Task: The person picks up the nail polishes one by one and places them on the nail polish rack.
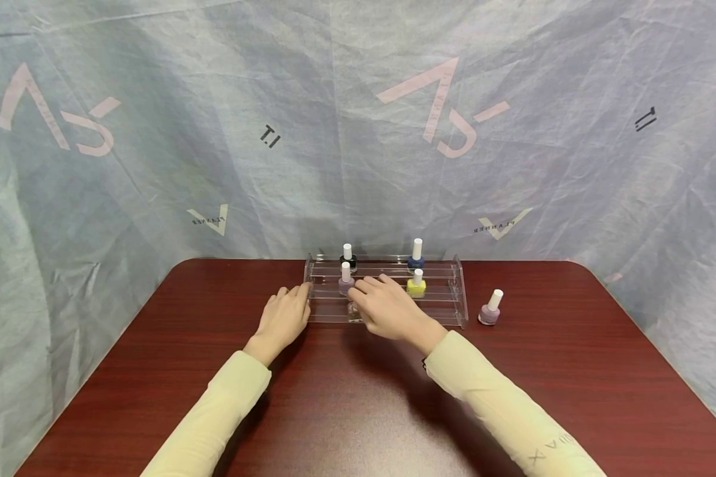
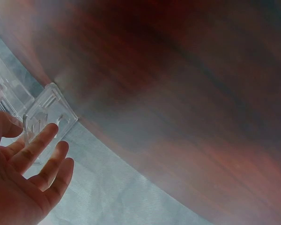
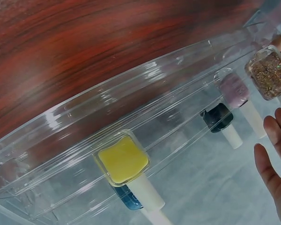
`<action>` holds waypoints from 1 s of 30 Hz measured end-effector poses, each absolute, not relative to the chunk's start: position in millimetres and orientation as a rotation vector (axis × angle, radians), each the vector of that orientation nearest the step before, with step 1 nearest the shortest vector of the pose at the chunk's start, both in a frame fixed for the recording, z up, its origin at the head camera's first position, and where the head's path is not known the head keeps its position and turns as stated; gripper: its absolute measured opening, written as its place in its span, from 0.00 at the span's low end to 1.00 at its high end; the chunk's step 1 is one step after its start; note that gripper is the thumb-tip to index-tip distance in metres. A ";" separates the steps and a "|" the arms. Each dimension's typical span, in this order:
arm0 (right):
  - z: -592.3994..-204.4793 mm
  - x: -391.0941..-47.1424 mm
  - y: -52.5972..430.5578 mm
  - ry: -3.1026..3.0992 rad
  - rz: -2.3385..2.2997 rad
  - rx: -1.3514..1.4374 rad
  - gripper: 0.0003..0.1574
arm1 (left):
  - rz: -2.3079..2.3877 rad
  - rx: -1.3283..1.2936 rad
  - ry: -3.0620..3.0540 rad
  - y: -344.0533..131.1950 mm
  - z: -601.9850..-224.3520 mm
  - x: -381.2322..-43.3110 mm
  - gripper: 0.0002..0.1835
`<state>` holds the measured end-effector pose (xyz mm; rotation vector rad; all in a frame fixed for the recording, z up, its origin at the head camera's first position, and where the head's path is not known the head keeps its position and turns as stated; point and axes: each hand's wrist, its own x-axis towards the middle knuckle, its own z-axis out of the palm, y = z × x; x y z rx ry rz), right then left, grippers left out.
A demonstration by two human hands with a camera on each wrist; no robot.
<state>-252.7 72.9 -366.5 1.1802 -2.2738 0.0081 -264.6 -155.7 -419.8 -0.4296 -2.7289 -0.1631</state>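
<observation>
My right hand [image 1: 388, 308] holds a glittery brown nail polish bottle [image 3: 270, 74] over the left part of a clear tiered rack [image 1: 388, 311]; the fingers largely hide its cap. My left hand [image 1: 283, 318] touches the rack's left end panel [image 2: 49, 119], fingers fairly straight and spread. Close to the right hand, a mauve nail polish bottle [image 1: 346, 286] stands on a middle tier, with a black one [image 1: 349, 260] behind it. Toward the rack's right side are a yellow bottle [image 1: 416, 287] and, farther back, a dark blue one [image 1: 416, 263]. All have white or pale caps.
Another mauve nail polish bottle [image 1: 488, 314] stands on the dark red wooden table [image 1: 358, 411], to the right of the rack. A grey printed cloth [image 1: 334, 132] hangs behind the table's back edge and along both sides.
</observation>
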 end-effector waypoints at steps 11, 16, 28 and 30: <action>-365.7 -261.4 64.2 -2.258 0.012 1.165 0.04 | -0.154 -0.429 -2.733 -155.0 -418.5 -264.7 0.20; -367.1 -265.3 60.7 -2.261 0.003 1.143 0.05 | -0.150 -0.424 -2.741 -155.4 -417.6 -264.2 0.20; -372.3 -273.6 53.4 -2.346 -0.016 1.122 0.04 | -0.147 -0.418 -2.746 -155.9 -418.6 -264.2 0.20; -373.7 -274.3 52.2 -2.361 -0.019 1.116 0.04 | -0.145 -0.417 -2.746 -155.8 -419.2 -264.6 0.20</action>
